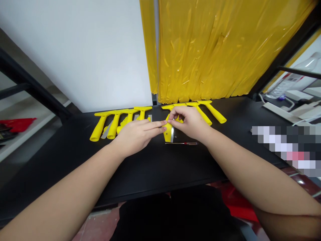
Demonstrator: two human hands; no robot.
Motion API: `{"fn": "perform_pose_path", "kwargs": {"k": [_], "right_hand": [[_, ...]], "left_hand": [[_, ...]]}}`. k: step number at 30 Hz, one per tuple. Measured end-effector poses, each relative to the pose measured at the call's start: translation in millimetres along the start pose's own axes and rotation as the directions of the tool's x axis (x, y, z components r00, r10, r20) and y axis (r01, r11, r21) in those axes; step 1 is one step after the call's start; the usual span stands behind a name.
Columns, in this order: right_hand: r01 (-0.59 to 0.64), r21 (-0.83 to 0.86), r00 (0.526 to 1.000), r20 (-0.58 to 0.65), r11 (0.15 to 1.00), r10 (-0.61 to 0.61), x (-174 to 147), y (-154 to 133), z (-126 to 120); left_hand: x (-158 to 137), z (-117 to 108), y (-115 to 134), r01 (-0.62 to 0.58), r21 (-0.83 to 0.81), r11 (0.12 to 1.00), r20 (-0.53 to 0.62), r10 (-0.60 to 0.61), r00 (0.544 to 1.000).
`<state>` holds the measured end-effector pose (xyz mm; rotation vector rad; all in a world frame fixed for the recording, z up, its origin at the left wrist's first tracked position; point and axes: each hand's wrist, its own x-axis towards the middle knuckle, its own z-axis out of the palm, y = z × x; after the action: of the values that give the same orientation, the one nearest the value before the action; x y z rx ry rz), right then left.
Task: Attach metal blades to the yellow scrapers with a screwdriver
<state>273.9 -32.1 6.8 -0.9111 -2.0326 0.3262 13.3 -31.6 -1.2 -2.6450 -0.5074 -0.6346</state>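
Note:
My left hand (pixel 139 135) reaches in with its fingers stretched out, the tips against the left edge of a yellow scraper head (pixel 168 135) with a metal blade. Its thumb is hidden. My right hand (pixel 192 121) is closed in a pinch above the same piece, thumb and index finger together; whatever lies between them is too small to make out. Just below the scraper head rests a thin screwdriver (pixel 191 143) with a red and clear handle. A tiny ring-like part (pixel 175 137) lies to the right of the blade.
Several yellow scraper handles (pixel 99 127) stand in a row at the back left, with metal blades (pixel 106 131) among them. More yellow handles (pixel 217 113) lie behind my right hand. A yellow plastic sheet (pixel 200 50) and a white panel (pixel 87 50) border the black table (pixel 160 174).

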Motion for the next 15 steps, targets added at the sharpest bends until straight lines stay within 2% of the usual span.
{"fn": "perform_pose_path", "kwargs": {"k": [6, 9, 11, 15], "right_hand": [[-0.209, 0.167, 0.978, 0.025, 0.964, 0.207, 0, 9, 0], [-0.280, 0.298, 0.958, 0.024, 0.913, 0.286, 0, 12, 0], [-0.356, 0.438, 0.929, 0.075, 0.826, 0.361, 0, 12, 0], [-0.531, 0.621, 0.841, 0.303, 0.577, 0.447, 1, 8, -1]], "left_hand": [[2, -2, 3, -0.053, 0.070, 0.996, 0.019, 0.052, 0.998], [3, -4, 4, -0.063, 0.107, 0.992, 0.033, 0.060, 0.998], [3, -5, 5, -0.068, 0.121, 0.990, 0.041, 0.063, 0.997], [3, -5, 4, -0.076, 0.117, 0.990, 0.025, 0.074, 0.997]]}}
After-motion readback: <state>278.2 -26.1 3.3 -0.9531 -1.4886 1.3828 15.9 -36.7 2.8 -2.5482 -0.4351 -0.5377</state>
